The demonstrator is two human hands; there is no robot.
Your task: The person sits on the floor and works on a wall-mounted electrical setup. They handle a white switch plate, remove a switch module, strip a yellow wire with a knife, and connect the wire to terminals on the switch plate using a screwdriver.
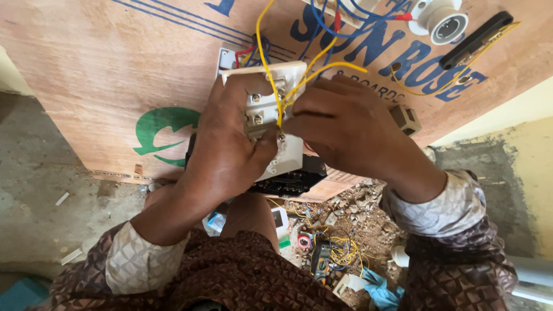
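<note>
Head view: left hand [230,144] grips the white switch plate [271,115] from its left, right hand [345,129] pinching yellow wires [280,109] at its back.

Two hands are counted: a left hand [227,144] and a right hand [345,129]. One white switch plate [271,115], one plywood board [103,75], one white lamp holder [443,20] at one o'clock and one black bar [475,40] are seen.
</note>
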